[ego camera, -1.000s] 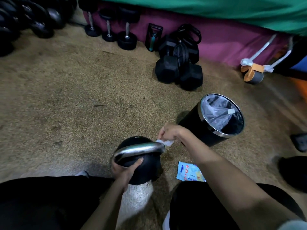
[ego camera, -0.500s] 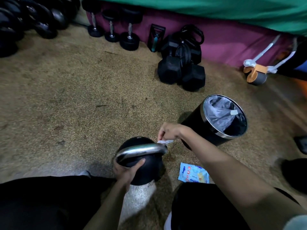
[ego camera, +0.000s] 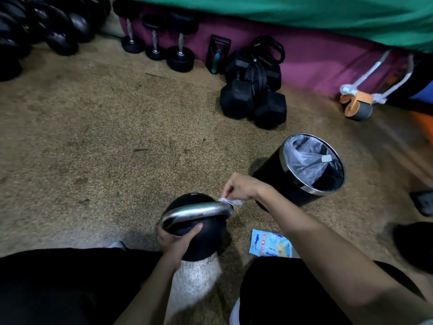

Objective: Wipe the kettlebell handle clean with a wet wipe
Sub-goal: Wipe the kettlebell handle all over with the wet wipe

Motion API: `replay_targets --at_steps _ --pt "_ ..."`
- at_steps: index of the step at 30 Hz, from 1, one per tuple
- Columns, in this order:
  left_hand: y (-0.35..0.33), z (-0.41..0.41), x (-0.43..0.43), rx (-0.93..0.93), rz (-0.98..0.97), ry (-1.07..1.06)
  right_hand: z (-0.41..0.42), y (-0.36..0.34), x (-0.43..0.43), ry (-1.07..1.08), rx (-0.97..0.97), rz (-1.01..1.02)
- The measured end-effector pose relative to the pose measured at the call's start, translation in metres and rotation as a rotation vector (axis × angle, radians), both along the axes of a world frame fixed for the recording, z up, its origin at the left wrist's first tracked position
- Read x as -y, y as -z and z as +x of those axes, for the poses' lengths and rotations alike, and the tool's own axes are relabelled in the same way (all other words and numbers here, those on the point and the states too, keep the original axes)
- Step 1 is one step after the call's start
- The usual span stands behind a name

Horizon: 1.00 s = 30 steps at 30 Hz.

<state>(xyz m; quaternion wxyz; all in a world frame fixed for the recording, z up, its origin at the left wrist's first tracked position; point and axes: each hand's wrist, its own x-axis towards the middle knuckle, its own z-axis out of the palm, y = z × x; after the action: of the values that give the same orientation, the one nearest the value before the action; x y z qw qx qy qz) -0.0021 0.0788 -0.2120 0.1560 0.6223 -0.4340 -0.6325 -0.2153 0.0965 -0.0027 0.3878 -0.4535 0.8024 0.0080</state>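
Note:
A black kettlebell (ego camera: 206, 233) with a shiny steel handle (ego camera: 196, 213) stands on the floor between my knees. My left hand (ego camera: 174, 240) grips the ball's near left side, thumb across its front, just under the handle's left end. My right hand (ego camera: 241, 187) pinches a crumpled white wet wipe (ego camera: 230, 202) against the handle's right end, where it bends down into the ball. Most of the wipe is hidden under my fingers.
A black bin (ego camera: 276, 174) with a steel rim and a plastic liner stands just right of my right hand. A blue wet-wipe packet (ego camera: 270, 246) lies on the floor by my right knee. Hex dumbbells (ego camera: 253, 102) and round dumbbells (ego camera: 179, 55) line the far wall.
My right hand with the wipe stays at the handle's right end, shifting only slightly. My left hand keeps its hold on the ball.

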Motion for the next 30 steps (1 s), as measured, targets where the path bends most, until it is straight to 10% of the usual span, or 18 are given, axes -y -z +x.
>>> replay_targets --at_steps 30 --pt "0.006 0.002 0.001 -0.072 0.071 -0.045 0.042 0.018 -0.049 0.462 -0.178 -0.364"
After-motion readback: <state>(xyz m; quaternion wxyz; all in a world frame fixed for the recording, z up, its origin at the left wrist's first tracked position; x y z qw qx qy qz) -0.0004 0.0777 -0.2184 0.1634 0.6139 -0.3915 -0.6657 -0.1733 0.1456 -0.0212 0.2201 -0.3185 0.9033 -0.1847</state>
